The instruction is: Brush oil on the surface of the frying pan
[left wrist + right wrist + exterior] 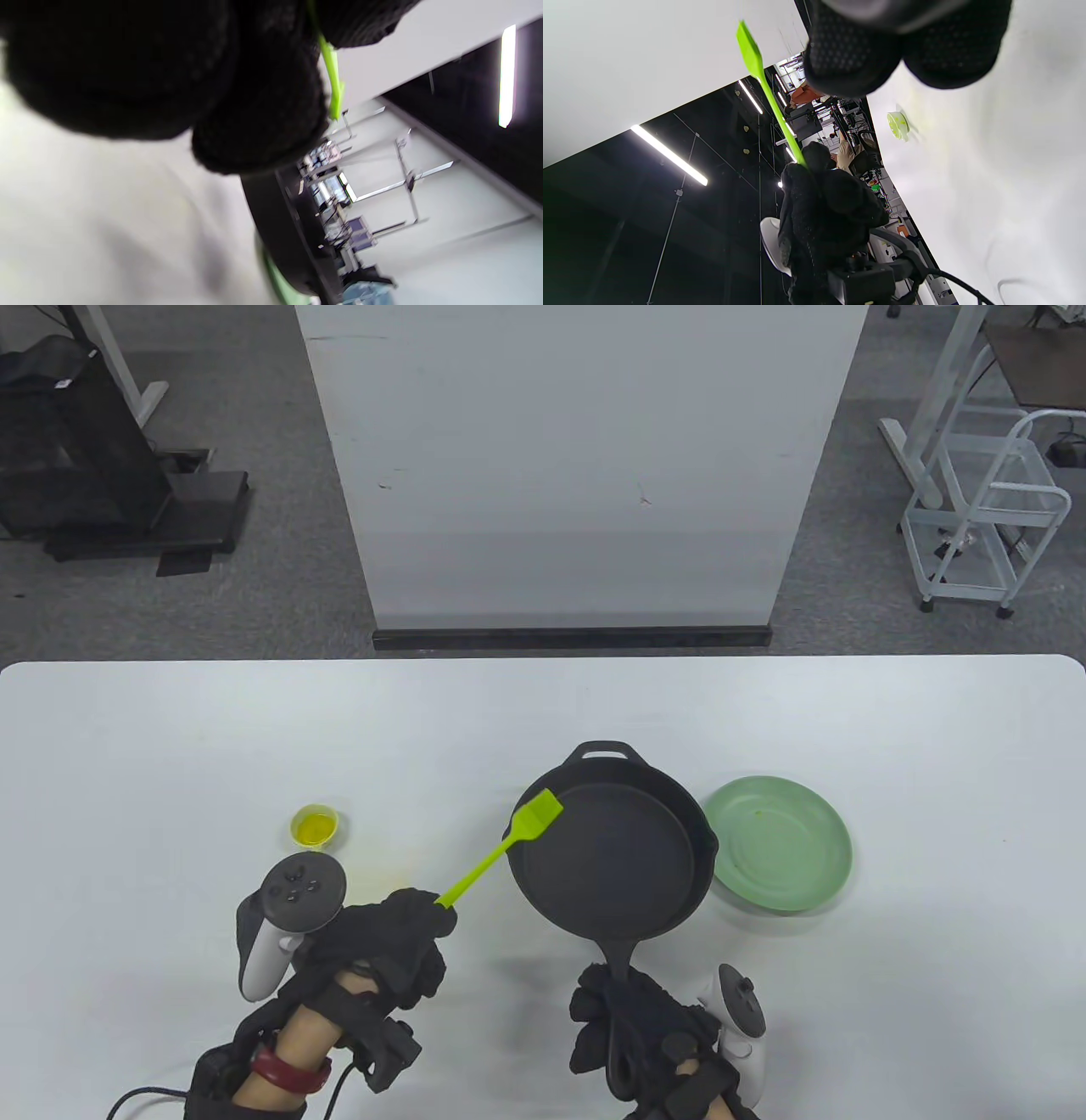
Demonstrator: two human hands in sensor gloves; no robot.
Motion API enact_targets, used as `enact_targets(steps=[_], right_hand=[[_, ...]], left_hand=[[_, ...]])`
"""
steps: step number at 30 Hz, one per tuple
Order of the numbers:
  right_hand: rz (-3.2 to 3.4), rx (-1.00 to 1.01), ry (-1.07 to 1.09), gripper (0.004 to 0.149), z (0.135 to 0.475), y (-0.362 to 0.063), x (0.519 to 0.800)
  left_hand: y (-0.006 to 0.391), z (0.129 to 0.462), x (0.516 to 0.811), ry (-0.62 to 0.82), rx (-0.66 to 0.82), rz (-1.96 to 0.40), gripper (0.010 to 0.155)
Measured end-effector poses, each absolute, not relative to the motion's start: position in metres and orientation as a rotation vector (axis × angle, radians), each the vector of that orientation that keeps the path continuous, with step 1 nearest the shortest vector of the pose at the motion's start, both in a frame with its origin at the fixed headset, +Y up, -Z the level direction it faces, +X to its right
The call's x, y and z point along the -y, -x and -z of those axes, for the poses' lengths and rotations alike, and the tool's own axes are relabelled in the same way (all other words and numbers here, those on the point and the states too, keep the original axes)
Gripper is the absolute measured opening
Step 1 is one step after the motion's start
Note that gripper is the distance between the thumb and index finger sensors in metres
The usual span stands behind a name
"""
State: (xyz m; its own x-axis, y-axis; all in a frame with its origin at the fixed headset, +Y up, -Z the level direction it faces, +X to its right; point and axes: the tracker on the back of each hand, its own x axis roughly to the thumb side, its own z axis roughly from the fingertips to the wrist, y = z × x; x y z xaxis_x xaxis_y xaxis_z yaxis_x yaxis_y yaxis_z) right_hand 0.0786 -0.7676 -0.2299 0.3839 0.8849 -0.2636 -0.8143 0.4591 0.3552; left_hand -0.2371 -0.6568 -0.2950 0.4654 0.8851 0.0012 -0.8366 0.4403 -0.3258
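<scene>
A black cast-iron frying pan [615, 855] is lifted and tilted above the white table [170, 746]. My right hand [632, 1022] grips its handle at the near end. My left hand [399, 933] holds the handle of a lime-green silicone brush [509, 848]; the brush head [536, 814] is at the pan's left rim. The brush also shows in the right wrist view [763, 80] and in the left wrist view [333, 80]. A small yellow cup of oil [316, 826] stands on the table to the left of the pan.
A light green plate [780, 848] lies on the table just right of the pan. A white panel [577, 466] stands beyond the table's far edge. A white wire cart [988, 509] stands on the floor at far right.
</scene>
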Motion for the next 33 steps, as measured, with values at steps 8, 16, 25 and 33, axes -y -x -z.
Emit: enact_targets(steps=[8, 16, 25, 33], right_hand=[[-1.089, -0.449, -0.183, 0.057, 0.230, -0.077, 0.768], [-1.096, -0.440, -0.169, 0.058, 0.230, -0.077, 0.769], [-1.199, -0.486, -0.187, 0.055, 0.239, -0.068, 0.761], [-1.322, -0.467, -0.194, 0.055, 0.264, -0.050, 0.735]], left_hand=[[0.246, 0.284, 0.687, 0.171, 0.076, -1.430, 0.050], [0.239, 0.289, 0.710, 0.174, 0.081, -1.534, 0.050], [0.243, 0.281, 0.717, 0.145, 0.079, -1.561, 0.049], [0.240, 0.278, 0.717, 0.174, 0.104, -1.570, 0.049]])
